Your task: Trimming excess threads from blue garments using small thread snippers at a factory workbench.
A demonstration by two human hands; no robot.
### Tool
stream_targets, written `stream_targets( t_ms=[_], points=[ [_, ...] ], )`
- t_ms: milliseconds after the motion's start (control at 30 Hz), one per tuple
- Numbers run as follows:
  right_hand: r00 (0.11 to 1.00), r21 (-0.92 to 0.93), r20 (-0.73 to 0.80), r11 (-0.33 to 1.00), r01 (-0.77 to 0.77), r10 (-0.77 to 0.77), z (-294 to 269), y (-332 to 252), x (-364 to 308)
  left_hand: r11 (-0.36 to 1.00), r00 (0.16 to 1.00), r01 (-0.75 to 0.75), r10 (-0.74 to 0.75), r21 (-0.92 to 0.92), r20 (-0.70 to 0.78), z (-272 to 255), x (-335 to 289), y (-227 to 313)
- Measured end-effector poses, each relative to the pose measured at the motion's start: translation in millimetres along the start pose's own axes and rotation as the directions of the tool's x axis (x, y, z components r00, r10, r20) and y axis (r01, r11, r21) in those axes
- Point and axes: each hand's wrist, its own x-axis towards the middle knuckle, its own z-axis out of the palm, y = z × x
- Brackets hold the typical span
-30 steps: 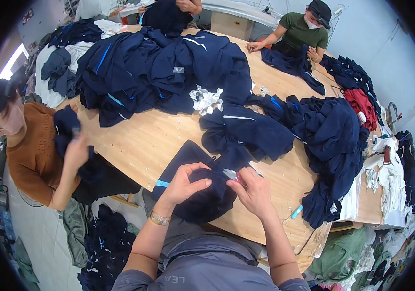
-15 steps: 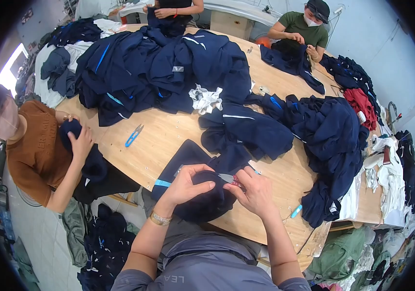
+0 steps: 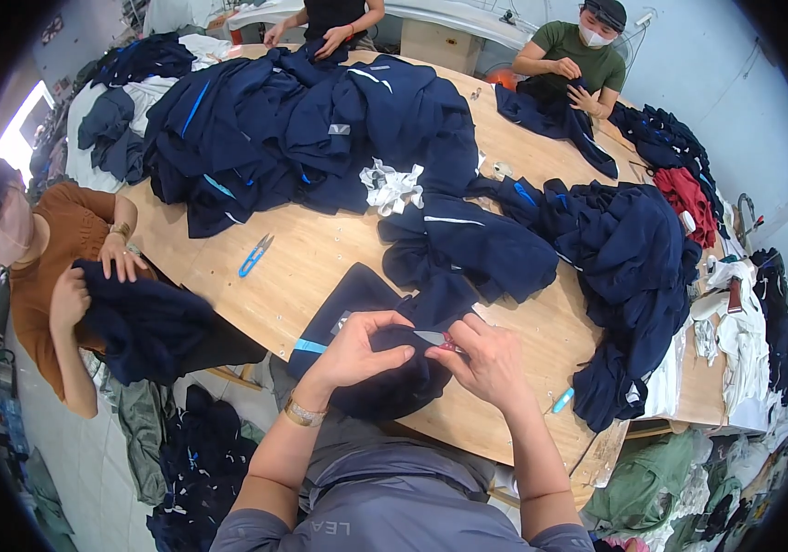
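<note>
My left hand point(image 3: 357, 357) grips the edge of a dark navy garment point(image 3: 396, 386) with fingers and thumb curled round the cloth. The garment lies over the near edge of the table and has a light blue strip on its left side. In my right hand point(image 3: 488, 361) is a pair of thread snips point(image 3: 433, 339) with red handles. Their pointed blades reach left to the fabric edge beside my left thumb. Whether the blades touch a thread is too small to tell.
Navy garments form a big heap point(image 3: 311, 138) across the table point(image 3: 320, 248) and another pile point(image 3: 619, 248) on the right. Blue thread snips point(image 3: 254, 258) lie at left, a light blue marker-like object point(image 3: 563, 400) at right, and a white bundle point(image 3: 392, 187) mid-table. Three co-workers handle garments around the table.
My hands stay nearly in place, the right one shifting slightly. The co-worker at left has spread a navy garment lower down. The far co-worker's hands have moved apart.
</note>
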Motion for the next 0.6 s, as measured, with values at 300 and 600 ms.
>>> stream_targets(
  t_ms=[300, 600],
  points=[
    [0.999, 0.072, -0.016, 0.997, -0.03, 0.031, 4.5, 6.8, -6.7, 0.995, 0.996, 0.079, -0.081, -0.059, -0.027, -3.7, -1.0, -3.2],
    [0.999, 0.007, -0.023, 1.0, 0.023, -0.022, 4.2, 7.4, -4.4, 1.0, 0.999, 0.031, -0.031, -0.001, -0.026, -3.8, 0.0, -0.4]
  ],
)
